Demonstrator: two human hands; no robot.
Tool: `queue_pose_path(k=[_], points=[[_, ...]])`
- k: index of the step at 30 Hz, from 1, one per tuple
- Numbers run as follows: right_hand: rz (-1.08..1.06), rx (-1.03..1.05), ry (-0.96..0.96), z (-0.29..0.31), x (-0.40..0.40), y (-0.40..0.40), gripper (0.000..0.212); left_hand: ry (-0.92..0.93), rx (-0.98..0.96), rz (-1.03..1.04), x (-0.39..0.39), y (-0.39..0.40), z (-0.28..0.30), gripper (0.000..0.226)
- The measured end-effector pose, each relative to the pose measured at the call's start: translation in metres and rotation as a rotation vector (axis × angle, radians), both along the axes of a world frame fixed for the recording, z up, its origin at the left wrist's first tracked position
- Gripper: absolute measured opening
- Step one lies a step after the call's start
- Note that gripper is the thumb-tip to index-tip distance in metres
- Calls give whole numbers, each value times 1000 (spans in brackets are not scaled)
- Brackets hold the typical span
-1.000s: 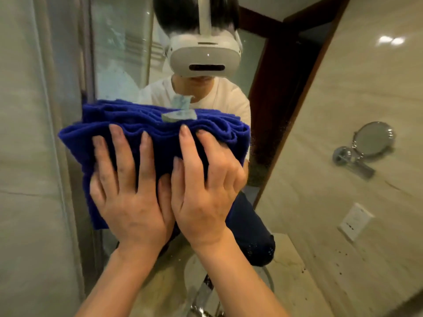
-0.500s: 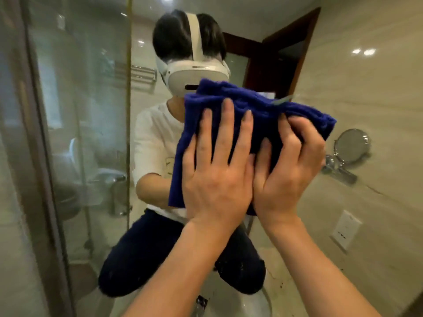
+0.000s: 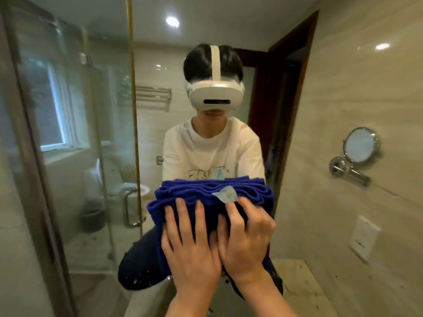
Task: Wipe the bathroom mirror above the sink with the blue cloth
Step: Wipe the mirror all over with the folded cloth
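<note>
While both hands press blue cloth (image 3: 212, 197) flat on mirror (image 3: 96, 156), cloth's long axis horizontal; left hand (image 3: 190, 245) fingers straight, right hand (image 3: 247, 236) fingers curled into folds; bunched edge above fingertips.

A tiled bathroom is shown: a glass shower enclosure (image 3: 68, 156), a toilet (image 3: 114, 179) and a towel rack (image 3: 153, 93) are reflected in the mirror (image 3: 160, 138); a round shaving mirror (image 3: 359, 145) is wall-mounted.
</note>
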State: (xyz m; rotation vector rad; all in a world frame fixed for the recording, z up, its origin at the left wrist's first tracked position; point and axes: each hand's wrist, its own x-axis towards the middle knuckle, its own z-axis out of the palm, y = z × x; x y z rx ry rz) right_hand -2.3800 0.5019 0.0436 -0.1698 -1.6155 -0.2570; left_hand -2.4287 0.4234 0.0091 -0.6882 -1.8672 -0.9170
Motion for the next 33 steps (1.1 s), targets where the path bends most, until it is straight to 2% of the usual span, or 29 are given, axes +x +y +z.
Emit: queue_pose_path(k=[3, 8, 10, 15, 19, 22, 24, 27, 30, 33], points=[[38, -33, 46, 34, 3, -2, 28, 77, -44, -22, -1, -4, 36, 61], [33, -93, 233, 158, 13, 19, 29, 150, 49, -28, 13, 22, 164, 55], [29, -91, 230, 168, 21, 28, 30, 162, 73, 16, 21, 37, 174, 54], [7, -112, 257, 96, 44, 59, 29, 217, 1, 5, 42, 64, 107, 56], [-76, -120, 145, 5, 74, 90, 24, 154, -91, -57, 72, 88, 15, 64], [-101, -87, 54, -17, 85, 101, 25, 82, -116, -87, 84, 91, 0, 76], [-94, -124, 99, -3, 88, 103, 24, 167, -177, -111, 83, 87, 19, 75], [-81, -155, 232, 65, 94, 116, 25, 336, -204, -107, 78, 93, 94, 63], [-93, -141, 316, 142, 108, 140, 30, 335, -84, -90, 94, 124, 169, 55], [-122, -179, 380, 160, 121, 155, 32, 357, -67, -65, 109, 150, 185, 55]])
